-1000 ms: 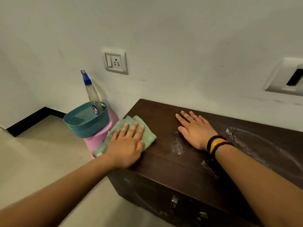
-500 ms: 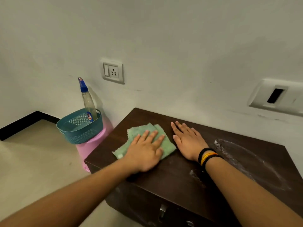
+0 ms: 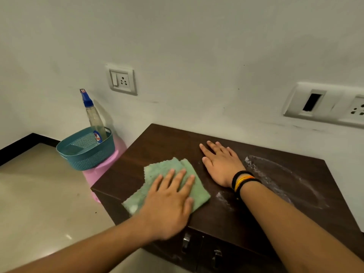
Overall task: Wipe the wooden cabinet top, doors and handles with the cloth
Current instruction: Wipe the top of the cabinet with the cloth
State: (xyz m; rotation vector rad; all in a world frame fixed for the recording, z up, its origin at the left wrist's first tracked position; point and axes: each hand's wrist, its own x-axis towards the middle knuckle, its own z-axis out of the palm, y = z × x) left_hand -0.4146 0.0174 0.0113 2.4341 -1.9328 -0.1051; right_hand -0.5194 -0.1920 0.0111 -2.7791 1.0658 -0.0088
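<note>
A dark wooden cabinet top (image 3: 169, 146) fills the lower right, set against the wall. A folded green cloth (image 3: 163, 172) lies on its front left part. My left hand (image 3: 169, 201) presses flat on the cloth, fingers spread. My right hand (image 3: 220, 164) lies flat and bare on the wood just right of the cloth, with black and orange bands at the wrist. White dust streaks (image 3: 275, 178) curve over the right half of the top. Two metal handles (image 3: 186, 243) show on the doors below the front edge.
A teal basket (image 3: 86, 152) with a spray bottle (image 3: 92, 115) stands on a pink stool (image 3: 94, 180) left of the cabinet. Wall sockets (image 3: 122, 79) sit above. Beige floor (image 3: 39, 194) spreads to the left.
My left hand has slid the cloth from the cabinet's left edge rightward and toward the front. The dust patch beside my right hand is gone. The right hand stayed put.
</note>
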